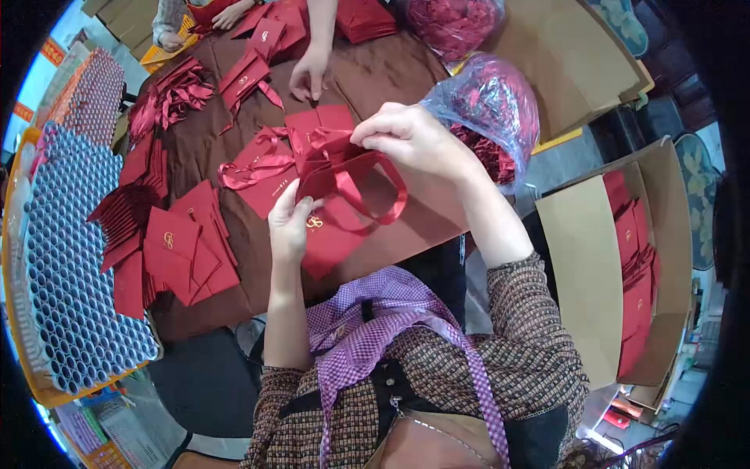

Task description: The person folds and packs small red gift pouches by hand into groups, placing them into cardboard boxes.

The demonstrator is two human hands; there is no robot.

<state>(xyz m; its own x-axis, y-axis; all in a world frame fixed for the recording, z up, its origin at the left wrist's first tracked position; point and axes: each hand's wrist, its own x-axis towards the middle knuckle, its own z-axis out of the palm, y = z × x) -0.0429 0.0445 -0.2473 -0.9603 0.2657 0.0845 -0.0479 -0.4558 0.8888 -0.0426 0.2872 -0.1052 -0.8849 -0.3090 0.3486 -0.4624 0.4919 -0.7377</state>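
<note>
Between my two hands is a small red paper gift bag (336, 223) with gold lettering and red ribbon handles (375, 205), its mouth open towards me. My left hand (289, 224) pinches the bag's left edge between thumb and fingers. At the upper right rim, my right hand (410, 139) is closed, thumb against fingertips; the exact spot it grips is partly hidden. Beneath and beyond the bag lie more red bags (262, 191) with a loose ribbon (254, 172) across them.
Co-workers' hands (311, 74) reach in from the far side. Stacked flat bags (176, 246) lie on the brown-covered table (375, 74). Left stands a crate of round tubes (78, 258); right, a cardboard box (582, 273) of red bags and plastic-wrapped red bundles (488, 105).
</note>
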